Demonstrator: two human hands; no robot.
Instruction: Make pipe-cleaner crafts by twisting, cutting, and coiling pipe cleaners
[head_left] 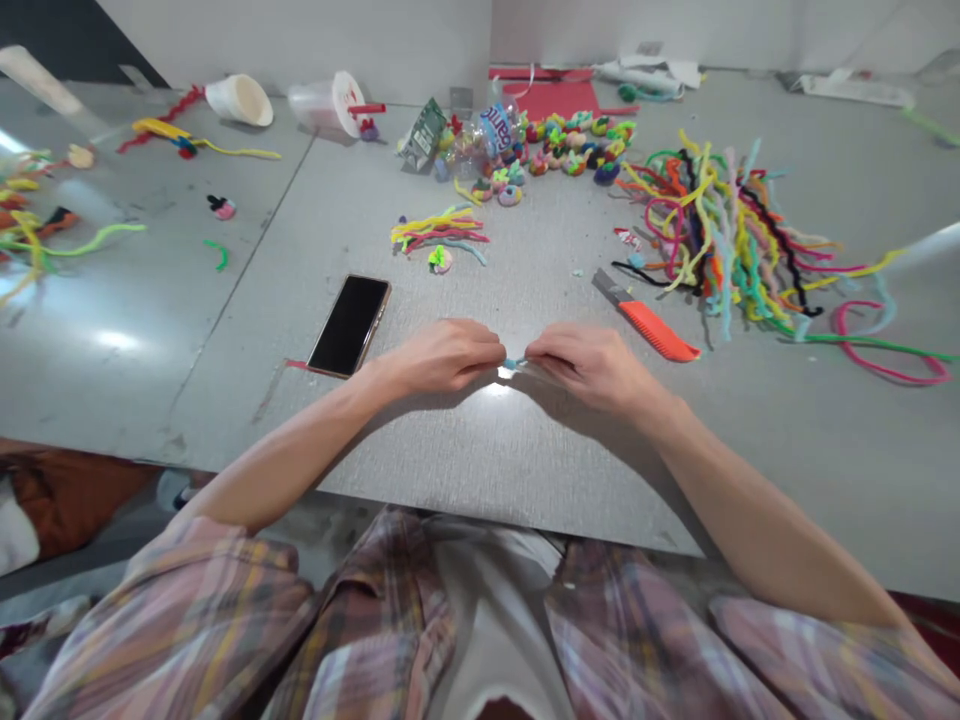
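Observation:
A short light-blue fuzzy strand (514, 363) spans the small gap between my hands, just above the grey table. My left hand (454, 355) pinches its left end, and my right hand (589, 362) pinches the other end; the fingers cover most of it. Left of my left hand lies a black phone (349, 325), screen up. An orange-handled cutter (658, 331) rests beyond my right hand, its blade toward the upper left. Ahead of my left hand are a small bundle of coloured strands (442, 232) and a small green and pink fuzzy piece (440, 260).
A large tangle of coloured strands (720, 235) spreads at the right. Across the back are many small fuzzy pieces (574, 145), a clear bottle (472, 140), a lidded cup (322, 107) and a white cup (240, 100). A yellow cutter (161, 129) lies back left.

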